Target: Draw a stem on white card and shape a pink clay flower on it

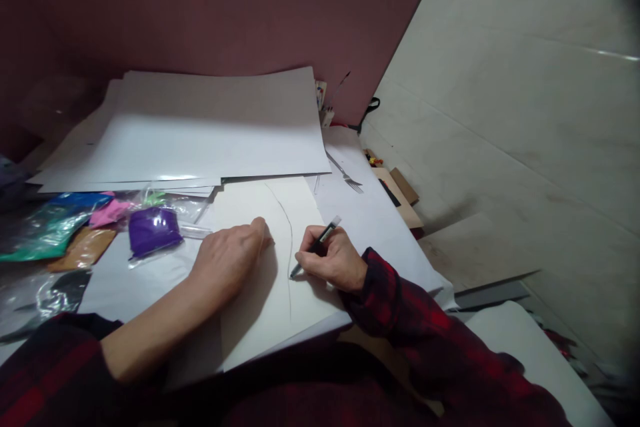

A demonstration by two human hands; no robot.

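Already one curved line [291, 233] marked the sheet [270, 310] on the tabletop [383, 233], the rest apparently bare, my right grip [334, 260] clamped on the pen [326, 233] beside it, my left grip's [231, 255] closure unclear.

A dusky pink panel [250, 13] rises behind the white-covered table [385, 230].

And the drawing sheet [273, 310] is matt paper, the pen [327, 233] smooth plastic, the purple packet [154, 231] glossy, the fork [346, 177] metal!

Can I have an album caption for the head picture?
Right hand holds a pen; left hand rests on paper with a curved line.
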